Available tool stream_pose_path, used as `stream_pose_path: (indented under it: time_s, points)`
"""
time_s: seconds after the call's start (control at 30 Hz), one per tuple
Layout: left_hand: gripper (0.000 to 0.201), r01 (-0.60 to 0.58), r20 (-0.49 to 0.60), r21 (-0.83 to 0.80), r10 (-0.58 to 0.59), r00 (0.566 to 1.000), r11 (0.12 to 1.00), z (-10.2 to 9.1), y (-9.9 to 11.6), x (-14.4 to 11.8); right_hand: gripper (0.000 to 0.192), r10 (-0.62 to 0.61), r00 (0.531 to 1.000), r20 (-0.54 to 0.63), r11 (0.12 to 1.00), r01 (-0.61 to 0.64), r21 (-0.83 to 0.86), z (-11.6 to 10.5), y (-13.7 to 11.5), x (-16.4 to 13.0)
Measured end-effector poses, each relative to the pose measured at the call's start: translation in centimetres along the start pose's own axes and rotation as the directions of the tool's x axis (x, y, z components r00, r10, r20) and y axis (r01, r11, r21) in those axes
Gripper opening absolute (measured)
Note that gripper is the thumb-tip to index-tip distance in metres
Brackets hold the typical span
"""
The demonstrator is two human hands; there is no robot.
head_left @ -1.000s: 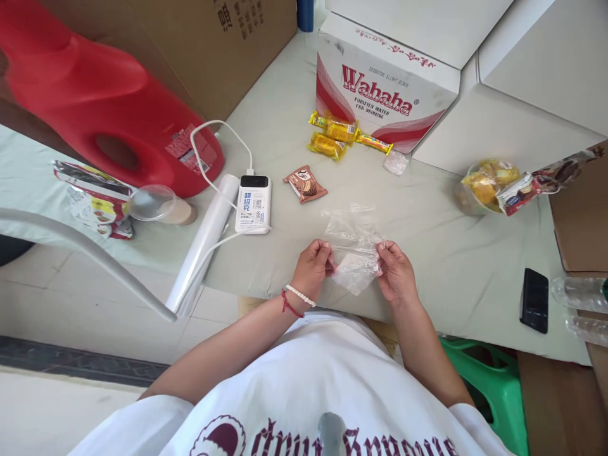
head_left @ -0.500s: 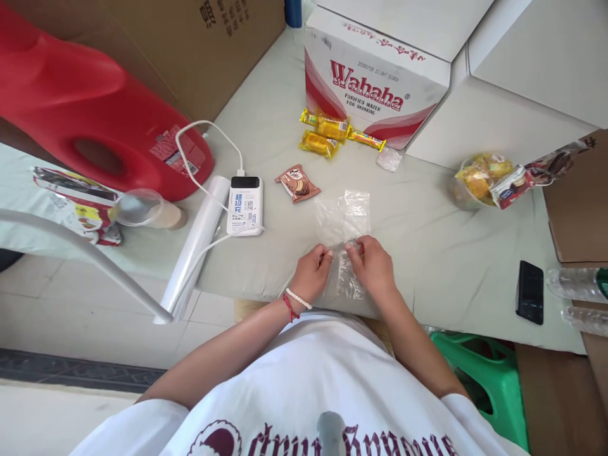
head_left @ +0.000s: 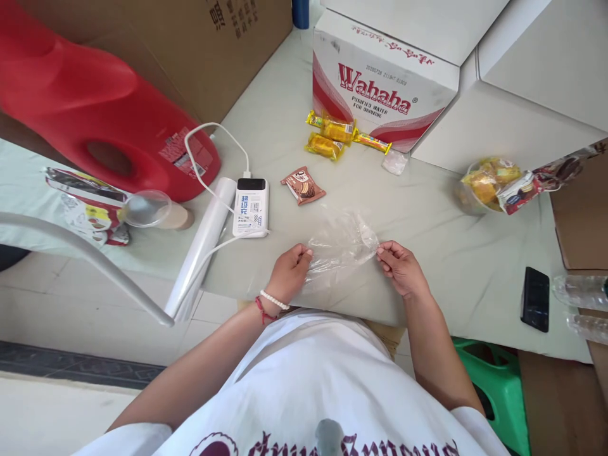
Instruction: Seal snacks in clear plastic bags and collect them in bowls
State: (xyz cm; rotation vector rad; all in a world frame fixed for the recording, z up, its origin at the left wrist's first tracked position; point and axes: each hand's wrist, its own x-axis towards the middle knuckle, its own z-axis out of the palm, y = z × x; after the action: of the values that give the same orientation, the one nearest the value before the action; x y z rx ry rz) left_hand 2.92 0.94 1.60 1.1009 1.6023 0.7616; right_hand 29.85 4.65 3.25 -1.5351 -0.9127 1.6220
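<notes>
A thin clear plastic bag [head_left: 339, 244] is stretched sideways between my two hands, low over the table's front edge. My left hand [head_left: 291, 271] pinches its left side between thumb and fingers. On the other side, my right hand [head_left: 399, 266] grips the bag's right edge with its fingertips. Just beyond the bag lies a brown wrapped snack [head_left: 303, 185]. Farther back, several yellow snack packets [head_left: 332, 136] sit with a small clear wrapped piece [head_left: 395, 161] beside them.
Left stand a white power bank [head_left: 251, 212] with cables, a plastic film roll [head_left: 202, 247], a cup [head_left: 152, 209] and a red jug [head_left: 109, 120]. A Wahaha box [head_left: 384, 88] is behind. Right are a snack-filled tub [head_left: 479, 183], a phone [head_left: 535, 299] and plastic bottles [head_left: 579, 292].
My hands have moved apart, the left one leftward and the right one rightward. The bag, folded narrow before, is now spread wide between them.
</notes>
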Motion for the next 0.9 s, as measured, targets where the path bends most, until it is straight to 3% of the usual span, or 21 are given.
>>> stream_pose_path:
  time_s: [0.2, 0.37, 0.47, 0.5, 0.57, 0.6, 0.67, 0.77, 0.8, 0.9]
  points:
    - [0.030, 0.143, -0.012, -0.058, -0.144, 0.989, 0.988, -2.3, -0.7, -0.9, 0.041, 0.043, 0.998, -0.049, 0.998, -0.041, 0.041, -1.4, 0.8, -1.2]
    - [0.032, 0.084, -0.054, 0.191, -0.075, 0.996, 0.978, -3.7, -1.8, -1.7, 0.035, -0.016, 0.998, -0.066, 0.987, 0.005, -0.162, -2.1, 1.8, -2.1]
    - [0.027, -0.022, -0.168, 0.433, 0.105, 0.980, 0.901, -3.5, -2.4, -2.9, 0.027, -0.112, 0.992, -0.064, 0.936, 0.084, -0.341, -2.4, 2.5, -2.4]
    - [0.028, -0.074, -0.220, 0.521, 0.218, 0.951, 0.850, -3.3, -2.5, -3.4, 0.025, -0.150, 0.987, -0.054, 0.915, 0.118, -0.386, -2.4, 2.6, -2.5]
    - [0.031, -0.198, -0.244, 0.683, 0.475, 0.845, 0.703, -2.6, -2.6, -4.5, 0.022, -0.220, 0.975, -0.008, 0.877, 0.194, -0.440, -2.4, 2.8, -2.6]
    - [0.028, -0.281, -0.189, 0.740, 0.589, 0.786, 0.612, -2.3, -2.5, -4.8, 0.021, -0.249, 0.968, 0.024, 0.863, 0.233, -0.448, -2.3, 2.8, -2.6]
    - [0.028, -0.498, 0.048, 0.750, 0.716, 0.696, 0.434, -1.6, -1.9, -5.1, 0.020, -0.290, 0.953, 0.087, 0.850, 0.298, -0.435, -2.2, 2.8, -2.6]
    - [0.030, -0.749, 0.384, 0.586, 0.707, 0.594, 0.310, -0.5, -0.4, -3.7, 0.019, -0.313, 0.940, 0.134, 0.860, 0.341, -0.381, -1.9, 2.5, -2.6]
    - [0.029, -0.769, 0.429, 0.558, 0.684, 0.590, 0.313, -0.1, 0.1, -2.9, 0.020, -0.315, 0.939, 0.140, 0.865, 0.344, -0.366, -1.8, 2.4, -2.6]
    - [0.039, -0.723, 0.435, 0.593, 0.614, 0.659, 0.355, 1.3, 1.2, 0.1, 0.020, -0.332, 0.933, 0.139, 0.856, 0.360, -0.370, -1.8, 2.3, -2.9]
